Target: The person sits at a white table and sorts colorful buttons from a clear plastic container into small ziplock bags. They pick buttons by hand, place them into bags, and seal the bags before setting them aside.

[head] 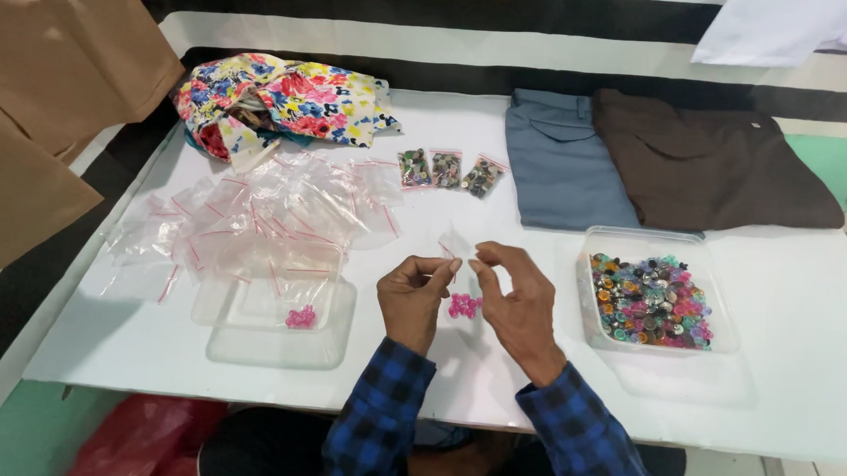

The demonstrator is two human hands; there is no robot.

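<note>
While pinching together on its top edge, left hand and right hand fingers are holding a small clear zip-top plastic bag of pink buttons, seemingly light, limp and slippery.

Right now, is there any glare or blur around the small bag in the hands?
Head view: even soft light, weak shadows; the clear bag between left hand and right hand is faint against the white table; pile of bags shows mild sheen; edges slightly soft.

Hands pinching (apparently) small bag
</note>
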